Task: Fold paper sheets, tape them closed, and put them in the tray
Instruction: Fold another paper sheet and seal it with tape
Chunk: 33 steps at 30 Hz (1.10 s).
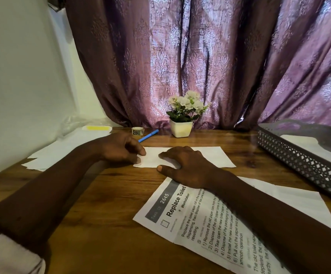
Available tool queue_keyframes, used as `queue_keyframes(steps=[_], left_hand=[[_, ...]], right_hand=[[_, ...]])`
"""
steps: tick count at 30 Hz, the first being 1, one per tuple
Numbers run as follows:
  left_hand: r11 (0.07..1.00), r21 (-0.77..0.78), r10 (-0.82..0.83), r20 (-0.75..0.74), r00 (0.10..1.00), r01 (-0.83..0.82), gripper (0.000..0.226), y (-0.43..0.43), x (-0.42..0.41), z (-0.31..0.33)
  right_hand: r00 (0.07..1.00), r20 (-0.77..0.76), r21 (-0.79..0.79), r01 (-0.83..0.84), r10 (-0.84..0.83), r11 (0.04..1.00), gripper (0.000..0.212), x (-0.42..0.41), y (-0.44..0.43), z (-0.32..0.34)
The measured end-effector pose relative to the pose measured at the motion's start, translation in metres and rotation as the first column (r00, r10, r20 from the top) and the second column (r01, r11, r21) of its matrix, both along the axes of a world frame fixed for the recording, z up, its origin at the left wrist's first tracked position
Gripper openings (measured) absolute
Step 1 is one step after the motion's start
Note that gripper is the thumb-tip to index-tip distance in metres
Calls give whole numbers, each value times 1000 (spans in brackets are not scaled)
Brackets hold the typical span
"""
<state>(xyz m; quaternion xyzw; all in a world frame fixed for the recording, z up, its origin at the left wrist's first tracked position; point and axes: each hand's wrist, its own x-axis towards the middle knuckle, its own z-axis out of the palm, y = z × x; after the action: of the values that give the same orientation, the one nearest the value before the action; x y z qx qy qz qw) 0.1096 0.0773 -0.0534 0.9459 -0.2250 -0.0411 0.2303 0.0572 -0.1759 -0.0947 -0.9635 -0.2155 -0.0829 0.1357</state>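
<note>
Right hand [186, 167] covering sheet [216, 157], tray [299, 155] (cropped)

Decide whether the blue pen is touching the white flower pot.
Apart. The head view shows bare table between the blue pen and the white flower pot.

This looks like a room in a home, with a small desk set up for paper work. A wooden table [101, 214] stands against a white wall [18, 76] and a long purple curtain [200, 56] with a flower pattern. At the back edge of the table sits 1 small white pot [181, 128] of white flowers [186, 104]. Near it lie a blue pen [148, 135] and a roll of tape [137, 131]. Plain paper sheets [61, 153] lie at the left edge. A grey tray [299, 155] sits at the right edge.
</note>
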Motion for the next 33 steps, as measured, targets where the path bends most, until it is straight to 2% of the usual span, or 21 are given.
queue_keyframes(steps=[3,5,7,10,12,14,16,19,22,25,28,31,33], left_hand=[[998,53,-30,-100,995,35,95,7,-8,2],[996,70,-56,-61,997,60,103,7,-13,-2],[995,73,-69,29,997,67,88,5,-18,-5],[997,68,-57,218,974,44,50,1,-25,-13],[993,107,-86,327,941,54,39,-3,-30,-15],[980,196,-121,388,914,46,40,-7,-33,-16],[970,241,-114,386,916,19,53,-10,-36,-14],[979,201,-91,322,942,26,68,-10,-39,-11],[991,125,-84,312,946,47,56,-10,-38,-11],[988,145,-108,378,919,56,42,-14,-36,-12],[990,130,-95,384,919,48,38,-14,-34,-14],[982,187,-126,492,861,37,31,-19,-33,-19],[992,117,-99,591,801,36,31,-22,-32,-23]], right_hand=[[999,9,51,31,-31,998,61,1,0,4],[999,-7,73,42,-41,996,58,2,0,6],[999,-5,73,37,-37,997,57,3,1,4],[1000,24,63,18,-19,998,58,3,-2,3],[1000,31,71,3,-5,997,60,5,-5,3],[1000,12,118,-4,2,993,61,7,-8,3],[999,42,122,-17,12,992,56,10,-11,2],[991,131,103,-18,4,995,34,10,-11,5],[989,138,153,24,-45,988,26,11,-10,8],[994,95,255,31,-57,966,33,11,-13,7],[995,95,286,-12,-16,958,40,8,-16,6],[981,195,227,-39,-6,973,50,2,-17,10],[954,299,160,-50,-1,986,57,-3,-17,15]])
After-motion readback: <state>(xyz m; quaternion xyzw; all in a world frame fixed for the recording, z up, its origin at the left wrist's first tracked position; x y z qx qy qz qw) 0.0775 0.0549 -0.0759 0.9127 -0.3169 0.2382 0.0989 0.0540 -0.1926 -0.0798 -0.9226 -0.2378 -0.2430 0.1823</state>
